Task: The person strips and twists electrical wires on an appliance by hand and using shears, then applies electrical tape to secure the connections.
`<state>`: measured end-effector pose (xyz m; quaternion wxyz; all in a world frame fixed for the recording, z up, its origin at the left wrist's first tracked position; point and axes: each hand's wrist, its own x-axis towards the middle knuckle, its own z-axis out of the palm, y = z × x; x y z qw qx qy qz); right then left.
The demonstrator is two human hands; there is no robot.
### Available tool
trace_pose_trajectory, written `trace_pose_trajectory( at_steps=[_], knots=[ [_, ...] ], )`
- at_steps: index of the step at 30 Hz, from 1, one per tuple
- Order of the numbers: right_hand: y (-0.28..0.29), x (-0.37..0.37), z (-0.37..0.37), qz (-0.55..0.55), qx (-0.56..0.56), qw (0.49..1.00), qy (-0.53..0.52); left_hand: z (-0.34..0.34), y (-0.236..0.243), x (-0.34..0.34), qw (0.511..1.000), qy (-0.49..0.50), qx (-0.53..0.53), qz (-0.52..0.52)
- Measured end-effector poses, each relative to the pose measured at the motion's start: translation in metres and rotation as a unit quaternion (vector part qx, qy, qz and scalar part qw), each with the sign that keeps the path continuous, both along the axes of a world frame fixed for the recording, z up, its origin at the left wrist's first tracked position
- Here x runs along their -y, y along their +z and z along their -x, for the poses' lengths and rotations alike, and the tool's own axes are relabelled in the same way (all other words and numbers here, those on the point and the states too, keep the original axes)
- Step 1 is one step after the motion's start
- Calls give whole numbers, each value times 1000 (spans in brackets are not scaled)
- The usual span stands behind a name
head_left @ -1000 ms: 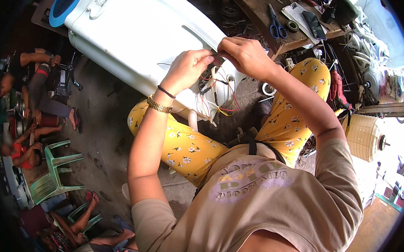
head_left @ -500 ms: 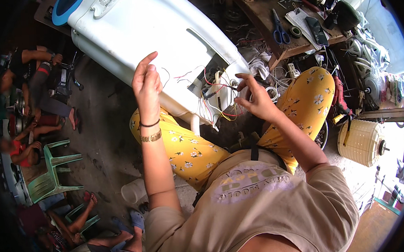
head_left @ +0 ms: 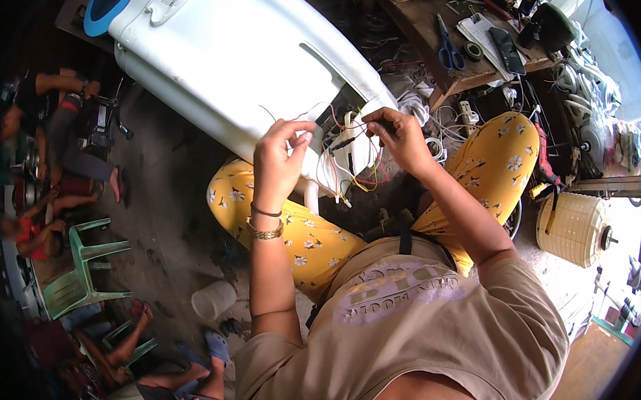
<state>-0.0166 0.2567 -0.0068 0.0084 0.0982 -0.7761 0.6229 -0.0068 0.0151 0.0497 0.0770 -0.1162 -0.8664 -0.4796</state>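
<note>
A white washing machine body [head_left: 234,67] with a blue rim lies on its side in front of me. Colored wires [head_left: 337,166], red, yellow, white and dark, spill from the opening at its near end. Beside that opening my left hand [head_left: 283,158] is closed in a pinch, a thin dark wire [head_left: 267,111] sticking out past its fingers. On the other side of the bundle, my right hand [head_left: 403,139] pinches a dark wire [head_left: 361,126] between thumb and fingers. A white plastic housing [head_left: 352,153] sits among the wires, between my hands.
At upper right, a wooden bench [head_left: 417,32] bears blue-handled scissors [head_left: 449,54], a tape roll [head_left: 473,51] and a phone [head_left: 505,50]. A cream perforated drum [head_left: 573,229] stands at right. People sit at left near a green chair [head_left: 71,285]; a white tub [head_left: 214,301] lies nearby.
My left hand has come down and right, its spread fingers now closed on a thin wire. My right hand has closed its fingers on a wire beside the opening.
</note>
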Motion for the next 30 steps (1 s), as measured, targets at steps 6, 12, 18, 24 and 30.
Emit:
trace_pose_trajectory(
  at_steps=[6,12,18,24,30],
  knots=[
    [-9,-27,10,226,154,962,-3,-6,-3,-20,990,-33,30,131],
    [-20,-45,15,447,259,856,-25,-15,-6,-22,979,-140,75,129],
    [-20,-56,19,493,262,830,-24,-11,-10,-5,974,-167,117,98],
    [-24,-67,25,540,276,795,-17,-9,-19,2,985,-139,95,-25],
    [-35,-76,28,575,270,772,12,-10,-16,13,985,-128,115,-9]
  ],
)
